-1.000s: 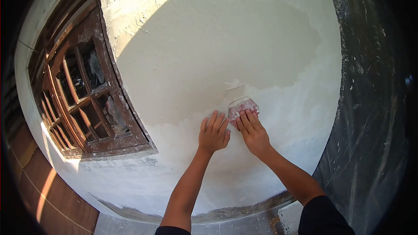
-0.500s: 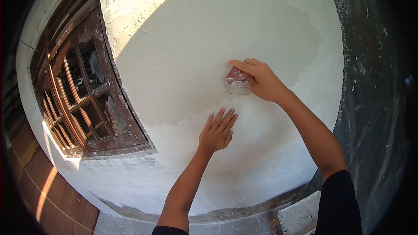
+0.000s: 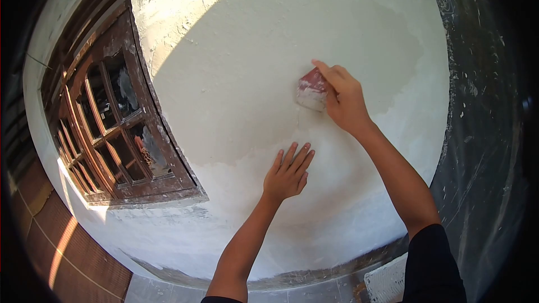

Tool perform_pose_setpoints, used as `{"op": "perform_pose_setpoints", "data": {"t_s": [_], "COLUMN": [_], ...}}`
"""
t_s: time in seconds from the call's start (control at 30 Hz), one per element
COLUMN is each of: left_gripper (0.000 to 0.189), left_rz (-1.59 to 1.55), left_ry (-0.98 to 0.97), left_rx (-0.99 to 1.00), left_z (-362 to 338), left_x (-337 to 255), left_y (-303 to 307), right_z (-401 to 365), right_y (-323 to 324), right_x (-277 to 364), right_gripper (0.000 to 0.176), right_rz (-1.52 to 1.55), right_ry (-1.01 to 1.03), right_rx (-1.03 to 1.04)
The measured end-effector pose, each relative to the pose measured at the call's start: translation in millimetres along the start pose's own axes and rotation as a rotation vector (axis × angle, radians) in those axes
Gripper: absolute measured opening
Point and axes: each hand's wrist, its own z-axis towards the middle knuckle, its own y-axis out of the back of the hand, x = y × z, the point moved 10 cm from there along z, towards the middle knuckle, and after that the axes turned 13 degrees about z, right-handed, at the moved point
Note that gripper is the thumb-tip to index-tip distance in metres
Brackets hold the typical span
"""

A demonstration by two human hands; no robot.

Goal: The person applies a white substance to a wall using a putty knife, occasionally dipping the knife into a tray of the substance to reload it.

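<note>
My right hand [image 3: 343, 98] is closed on a dark red scraper [image 3: 312, 87] whose pale, filler-smeared blade lies at the wall. The scraper is tilted, its blade edge toward the lower left. Below and to the left, my left hand [image 3: 286, 173] rests on the wall with its fingers spread, holding nothing. Around both hands the wall [image 3: 241, 95] has a damp-looking greyish coat above and a whiter surface lower down.
A brown wooden window [image 3: 120, 118] with glass panes is at the left. Dark, scratched material [image 3: 477, 134] borders the wall on the right. A white textured tray [image 3: 386, 280] stands low on the grey tiled floor [image 3: 303, 294].
My right hand has moved slightly upward with the scraper, which is now more tilted. The left hand remains spread on the wall, and the whole view has shifted a little.
</note>
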Motion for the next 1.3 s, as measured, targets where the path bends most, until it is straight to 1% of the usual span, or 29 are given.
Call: {"op": "perform_pose_setpoints", "data": {"t_s": [0.03, 0.1, 0.13, 0.17, 0.23, 0.27, 0.3, 0.37, 0.4, 0.43, 0.5, 0.53, 0.57, 0.63, 0.7, 0.77, 0.8, 0.83, 0.9, 0.93, 1.03, 1.07, 1.1, 1.17, 1.2, 1.23, 1.3], "left_gripper": [0.056, 0.056, 0.056, 0.055, 0.053, 0.053, 0.054, 0.054, 0.054, 0.054, 0.054, 0.054, 0.053, 0.053, 0.053, 0.052, 0.052, 0.052, 0.052, 0.052, 0.052, 0.052, 0.053, 0.053, 0.053, 0.053, 0.053], "left_rz": [-0.002, -0.018, -0.018, -0.016, -0.019, -0.018, -0.020, -0.021, -0.017, -0.016, -0.005, -0.004, -0.017, -0.032, -0.022, -0.028, -0.035, -0.038, -0.043, -0.046, -0.015, -0.008, 0.000, 0.001, -0.003, -0.011, -0.005], "left_ry": [0.000, -0.013, -0.014, -0.008, -0.003, -0.005, -0.007, -0.010, -0.013, -0.019, -0.006, -0.008, -0.010, -0.017, -0.011, -0.010, -0.003, -0.006, -0.005, -0.009, -0.011, -0.010, -0.006, -0.008, -0.007, -0.010, -0.009], "left_rx": [0.003, 0.021, 0.020, 0.009, -0.001, 0.001, 0.004, 0.014, 0.024, 0.021, -0.010, -0.014, 0.002, 0.023, 0.007, 0.010, 0.010, 0.009, 0.010, 0.012, 0.030, 0.015, -0.003, 0.002, 0.008, 0.011, 0.025], "left_z": [-1, 0, -1, -1, -2, -2, -2, -1, -1, -2, -1, 0, -1, -2, -1, -2, -1, 0, -2, -1, -2, -3, -1, -1, -2, -2, -2], "left_x": [0, 0, 0, 0, 0, 0, 0, -1, 0, 0, -1, -1, 0, -2, 0, 1, 0, 0, 0, -1, -1, -2, -2, 0, -1, -3, -1], "left_y": [0, -1, -2, -1, -1, -2, -2, -2, -3, -3, -1, -1, -3, -4, -2, -2, -2, -3, -4, -4, -4, -4, -4, -4, -4, -4, -5], "right_z": [-2, -10, -2, 3, 9, 6, -1, -17, -13, -12, -15, -19, -24, -37, -43, -58, -62, -66, -59, -61, -79, -90, -87, -79, -72, -67, -76], "right_y": [-7, -41, -28, -23, 13, 3, -2, -40, -25, -19, 36, 31, 10, -36, -30, 30, 36, 29, -23, -21, 16, 40, 40, 25, -1, -21, -5], "right_x": [-1, 7, -5, -4, -1, 3, 2, 1, -3, -4, -10, -7, -1, 3, -6, -26, -20, -16, 5, 0, -36, -35, -29, -4, -4, -5, -29], "right_gripper": [0.054, 0.053, 0.052, 0.052, 0.052, 0.053, 0.053, 0.052, 0.051, 0.051, 0.049, 0.048, 0.049, 0.050, 0.051, 0.051, 0.051, 0.051, 0.051, 0.051, 0.050, 0.049, 0.049, 0.050, 0.051, 0.051, 0.050], "right_rz": [0.000, -0.024, -0.047, -0.048, -0.040, -0.021, -0.024, 0.000, -0.063, -0.064, -0.088, -0.032, -0.018, -0.003, -0.059, -0.061, -0.068, -0.071, 0.027, 0.025, -0.023, -0.064, -0.064, -0.017, 0.020, 0.057, -0.038], "right_ry": [-0.004, 0.112, 0.017, 0.018, -0.020, -0.040, -0.041, 0.061, 0.066, 0.066, -0.021, -0.030, -0.046, 0.017, 0.032, -0.178, -0.189, -0.190, -0.008, -0.013, -0.274, -0.275, -0.272, -0.101, -0.114, -0.119, -0.154], "right_rx": [0.001, 0.221, 0.126, 0.128, -0.144, -0.071, -0.072, 0.169, 0.057, 0.050, -0.406, -0.397, -0.269, -0.063, -0.103, -0.564, -0.606, -0.608, -0.267, -0.269, -0.569, -0.724, -0.724, -0.627, -0.452, -0.355, -0.488]}}
